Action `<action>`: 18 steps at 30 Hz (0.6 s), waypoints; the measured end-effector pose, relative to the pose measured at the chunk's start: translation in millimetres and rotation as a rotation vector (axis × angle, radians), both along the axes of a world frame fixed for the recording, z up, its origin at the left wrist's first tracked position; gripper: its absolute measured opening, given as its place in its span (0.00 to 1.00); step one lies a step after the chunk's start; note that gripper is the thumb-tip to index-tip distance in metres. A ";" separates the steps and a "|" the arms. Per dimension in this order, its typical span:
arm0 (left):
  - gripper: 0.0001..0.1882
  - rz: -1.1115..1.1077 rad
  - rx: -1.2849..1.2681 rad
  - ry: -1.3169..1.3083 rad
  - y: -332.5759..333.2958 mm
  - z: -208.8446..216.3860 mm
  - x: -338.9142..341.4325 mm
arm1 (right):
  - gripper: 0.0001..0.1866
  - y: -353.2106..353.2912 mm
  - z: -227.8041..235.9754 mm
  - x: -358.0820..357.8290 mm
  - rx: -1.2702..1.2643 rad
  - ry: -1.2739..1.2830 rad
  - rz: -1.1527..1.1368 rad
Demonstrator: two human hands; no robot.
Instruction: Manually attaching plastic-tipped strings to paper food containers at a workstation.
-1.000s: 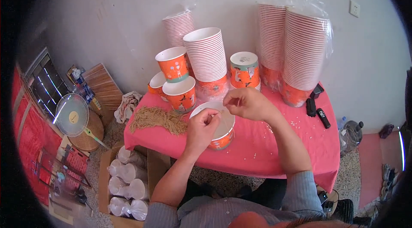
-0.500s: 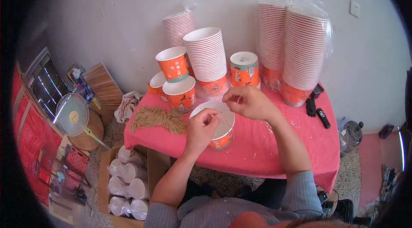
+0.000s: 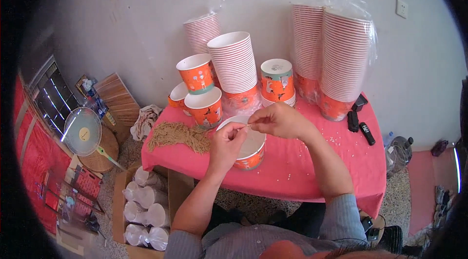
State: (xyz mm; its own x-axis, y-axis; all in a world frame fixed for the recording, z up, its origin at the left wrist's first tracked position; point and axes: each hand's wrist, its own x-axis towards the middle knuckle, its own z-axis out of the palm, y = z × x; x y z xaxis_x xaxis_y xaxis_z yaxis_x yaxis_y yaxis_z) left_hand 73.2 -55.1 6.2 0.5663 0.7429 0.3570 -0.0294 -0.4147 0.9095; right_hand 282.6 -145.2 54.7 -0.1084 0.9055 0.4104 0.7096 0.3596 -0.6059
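Observation:
My left hand (image 3: 227, 143) and my right hand (image 3: 280, 121) meet fingertip to fingertip above an orange paper bucket (image 3: 250, 163). Both pinch a thin string (image 3: 248, 126), of which only a short bit shows between the fingers. The bucket stands upright near the table's front edge, its white inside partly covered by my hands. Left of it, close to my left hand, lies a bundle of tan strings (image 3: 178, 137). Small white beads (image 3: 335, 139) are scattered on the cloth to the right, beyond my right forearm.
Behind my hands stand a tall stack of paper buckets (image 3: 233, 61), an upturned bucket (image 3: 277, 83) and plastic-wrapped stacks (image 3: 345, 54). A black remote (image 3: 367, 133) lies at the right on the pink tablecloth (image 3: 292, 171). On the floor at left are a box of wrapped cups (image 3: 146, 200) and a fan (image 3: 83, 131).
My right hand has come down and left, and its fingertips now meet those of my left hand. The left hand has barely moved.

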 end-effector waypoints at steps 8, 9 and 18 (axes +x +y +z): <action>0.08 -0.052 -0.055 -0.027 -0.4 3.5 0.8 | 0.10 2.0 -0.9 1.2 0.024 -0.010 -0.007; 0.08 -0.088 -0.110 0.000 -0.3 5.5 -0.3 | 0.10 2.4 -2.1 2.0 0.035 -0.004 -0.012; 0.13 -0.234 -0.250 -0.027 10.8 6.3 -5.5 | 0.09 8.0 -9.3 3.9 0.038 -0.076 -0.008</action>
State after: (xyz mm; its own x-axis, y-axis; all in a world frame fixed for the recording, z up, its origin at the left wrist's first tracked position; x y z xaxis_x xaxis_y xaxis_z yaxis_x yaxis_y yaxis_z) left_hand 67.7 -44.3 12.5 0.7245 0.6604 0.1977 -0.1231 -0.1582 0.9797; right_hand 286.5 -137.3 45.4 -0.1329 0.8902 0.4357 0.7559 0.3754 -0.5364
